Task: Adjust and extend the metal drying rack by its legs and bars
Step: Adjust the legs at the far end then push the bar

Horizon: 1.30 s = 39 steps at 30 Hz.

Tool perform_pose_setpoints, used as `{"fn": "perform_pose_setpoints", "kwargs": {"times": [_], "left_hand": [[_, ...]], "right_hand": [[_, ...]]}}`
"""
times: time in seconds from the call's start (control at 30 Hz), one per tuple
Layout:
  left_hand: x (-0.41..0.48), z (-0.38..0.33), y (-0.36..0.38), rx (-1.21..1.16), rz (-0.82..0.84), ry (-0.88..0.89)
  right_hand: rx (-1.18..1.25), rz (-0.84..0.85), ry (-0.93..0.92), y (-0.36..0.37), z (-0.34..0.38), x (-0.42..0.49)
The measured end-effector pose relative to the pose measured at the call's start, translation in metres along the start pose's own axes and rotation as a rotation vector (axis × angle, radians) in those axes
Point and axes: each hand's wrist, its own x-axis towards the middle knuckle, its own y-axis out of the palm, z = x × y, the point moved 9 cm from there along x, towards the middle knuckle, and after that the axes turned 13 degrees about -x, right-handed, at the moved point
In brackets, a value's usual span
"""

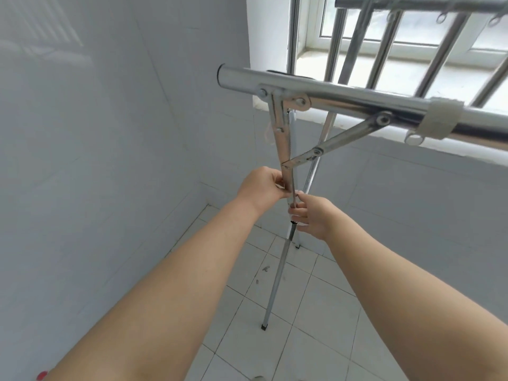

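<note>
Both hands grip the drying rack (357, 101) leg (277, 273) by the window: left hand (262, 185) closed at the brace joint, right hand (310, 213) closed just below. Rigid, smooth tubing, probably light; hold near joints.

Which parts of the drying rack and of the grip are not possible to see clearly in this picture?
Head view only:
- Where the near leg slides into its upper part: covered by the right hand.
- What the left hand fingers press: hidden behind the flat strut.
- Far leg's foot: blocked by the near leg and right hand.
- Top bar: cut off by the right edge.
- Red thing: cut off at the bottom edge.
</note>
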Motion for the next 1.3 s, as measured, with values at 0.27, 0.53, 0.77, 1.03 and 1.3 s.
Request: {"fn": "perform_pose_setpoints", "kwargs": {"times": [0.27,0.53,0.77,1.03,1.3], "left_hand": [[-0.005,0.005,0.001,-0.003,-0.116,-0.041],[-0.019,0.019,0.013,0.219,-0.095,-0.131],[-0.071,0.013,0.055,0.183,0.041,-0.154],[-0.160,-0.116,0.079,0.239,0.082,0.510],[-0.243,-0.269,0.073,0.241,-0.116,1.126]], "right_hand": [[-0.048,-0.018,-0.005,-0.017,-0.007,-0.012],[-0.203,-0.182,-0.028,-0.070,-0.028,-0.064],[-0.206,-0.387,-0.071,-0.112,-0.040,-0.143],[-0.345,-0.772,-0.225,-0.140,-0.061,-0.251],[-0.525,-1.285,-0.444,-0.189,-0.045,-0.412]]}}
